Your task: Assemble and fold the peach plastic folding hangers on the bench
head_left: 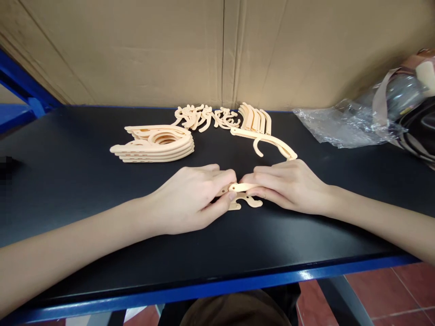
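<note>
My left hand (200, 197) pinches the end of a cream plastic hanger arm (244, 186) between thumb and fingers. From the other side my right hand (288, 188) is closed around the same arm, so most of it is hidden. Just below the fingers shows a curved cream hook piece (253, 201); whether it is joined to the arm I cannot tell. Beyond the right hand lies a hanger arm with a hook beside it (267, 139). A neat stack of folded cream hangers (154, 147) sits past my left hand.
Loose hooks (193, 117) are heaped at the back, beside a row of hanger arms (255, 119). Clear plastic wrap (346, 124) and a dark bag (419, 122) occupy the right side. Cardboard (136, 54) stands behind the black tabletop (84, 190), which has a blue front edge.
</note>
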### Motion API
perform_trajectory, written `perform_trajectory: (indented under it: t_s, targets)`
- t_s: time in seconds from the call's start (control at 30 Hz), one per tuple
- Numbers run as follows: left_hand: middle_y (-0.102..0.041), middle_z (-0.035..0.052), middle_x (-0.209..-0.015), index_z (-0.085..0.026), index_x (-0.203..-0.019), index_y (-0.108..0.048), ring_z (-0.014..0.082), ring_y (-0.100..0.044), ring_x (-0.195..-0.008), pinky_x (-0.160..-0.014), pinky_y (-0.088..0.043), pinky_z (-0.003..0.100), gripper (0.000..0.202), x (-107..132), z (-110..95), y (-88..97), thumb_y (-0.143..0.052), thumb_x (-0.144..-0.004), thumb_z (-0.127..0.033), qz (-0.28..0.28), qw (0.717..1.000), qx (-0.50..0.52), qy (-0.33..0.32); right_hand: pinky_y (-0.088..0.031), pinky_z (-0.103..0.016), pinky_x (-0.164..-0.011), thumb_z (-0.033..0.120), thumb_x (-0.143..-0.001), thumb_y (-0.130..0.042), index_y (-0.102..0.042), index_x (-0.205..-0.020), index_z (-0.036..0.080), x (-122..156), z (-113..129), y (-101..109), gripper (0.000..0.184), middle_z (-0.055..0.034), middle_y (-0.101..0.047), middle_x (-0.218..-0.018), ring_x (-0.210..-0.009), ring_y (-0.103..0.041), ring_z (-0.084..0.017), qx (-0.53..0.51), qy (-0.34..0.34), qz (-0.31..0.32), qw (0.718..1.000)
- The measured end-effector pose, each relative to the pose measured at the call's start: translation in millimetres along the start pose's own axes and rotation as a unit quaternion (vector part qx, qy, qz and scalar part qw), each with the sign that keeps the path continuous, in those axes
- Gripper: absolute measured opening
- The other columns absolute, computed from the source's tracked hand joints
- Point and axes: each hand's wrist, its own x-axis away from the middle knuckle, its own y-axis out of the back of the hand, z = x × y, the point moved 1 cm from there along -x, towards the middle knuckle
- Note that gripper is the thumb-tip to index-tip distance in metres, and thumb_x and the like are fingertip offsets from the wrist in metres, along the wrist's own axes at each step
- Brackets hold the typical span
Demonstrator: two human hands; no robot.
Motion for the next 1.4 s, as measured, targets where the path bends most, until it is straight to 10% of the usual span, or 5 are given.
perform_trajectory:
  t_s: [0.7, 1.07, 1.4]
  targets:
    - [-0.042, -0.0083, -0.051, -0.020, -0.071, -0.038, 0.0087, -0.039, -0.040, -0.046, -0.020, 0.023, 0.032, 1.4, 5.7, -2.9, -0.037, -0.100, -0.034, -0.018, 1.000, 0.005, 0.003, -0.038, -0.020, -0.058, 0.032, -0.102, -0.044, -0.063, -0.103, 0.018, 3.9, -4.8, -1.7, 0.024, 0.0022, -0.068, -0.082, -0.067, -0.061, -0.008, -0.088, -0.031, 0.016, 0.995]
    - [-0.052, -0.0036, -0.053, -0.019, -0.074, -0.048, 0.0122, -0.051, -0.045, -0.045, -0.025, 0.026, 0.031, 4.8, -4.1, -7.3, -0.038, -0.101, -0.031, -0.127, 0.959, -0.245, -0.065, -0.038, -0.018, -0.058, 0.030, -0.102, -0.043, -0.064, -0.101, 0.018, 2.1, -2.3, 3.0, 0.024, 0.0036, -0.067, -0.078, -0.063, -0.057, -0.007, -0.120, -0.040, 0.038, 0.991]
    - [-0.058, -0.0042, -0.062, -0.016, -0.088, -0.056, 0.0113, -0.053, -0.051, -0.045, -0.028, 0.025, 0.022, 3.8, -2.5, -7.1, -0.044, -0.099, -0.031, -0.127, 0.967, -0.216, -0.056, -0.036, -0.020, -0.056, 0.033, -0.101, -0.044, -0.065, -0.105, 0.019, 4.5, -9.9, -3.0, 0.025, 0.0027, -0.068, -0.079, -0.065, -0.060, -0.008, -0.106, -0.036, 0.045, 0.993]
